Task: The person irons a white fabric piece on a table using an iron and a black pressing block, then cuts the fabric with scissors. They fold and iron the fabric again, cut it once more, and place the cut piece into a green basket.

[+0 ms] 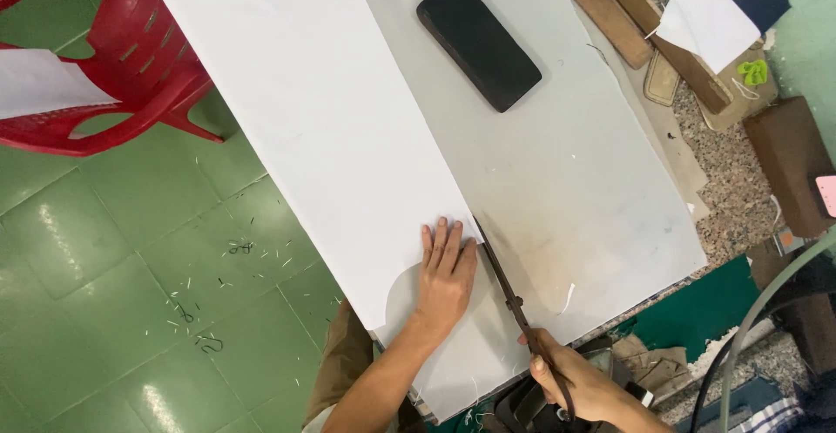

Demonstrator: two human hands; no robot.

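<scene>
The step in hand is judged to be the cutting of a white fabric panel (322,128) along its right-hand edge. The panel is laid flat on the pale cutting table (592,180), running from the far left corner to the near edge and overhanging the left edge above the green tiled floor (104,250).

The left hand (447,274) is pressed flat on the panel near the table's near edge, palm down, fingers extended and together; nothing is gripped by it. A curved cut-out in the panel is seen just left of the wrist.

The right hand (582,382) is closed around the handles of a pair of dark scissors (503,276) at the near edge. The blades are pointed away from the person, and the tip is placed at the panel's edge, just beside the left fingertips. It cannot be told how far the blades are parted.

The cut is judged to be at an early stage, since most of the edge lies beyond the tip. For the next stroke, the fabric must be kept flat and the fingertips kept clear of the blades.

A black rectangular block (478,41) is rested on the table towards the far edge, well apart from both hands. A red plastic chair (122,67) is stood on the floor beyond the left edge.
</scene>
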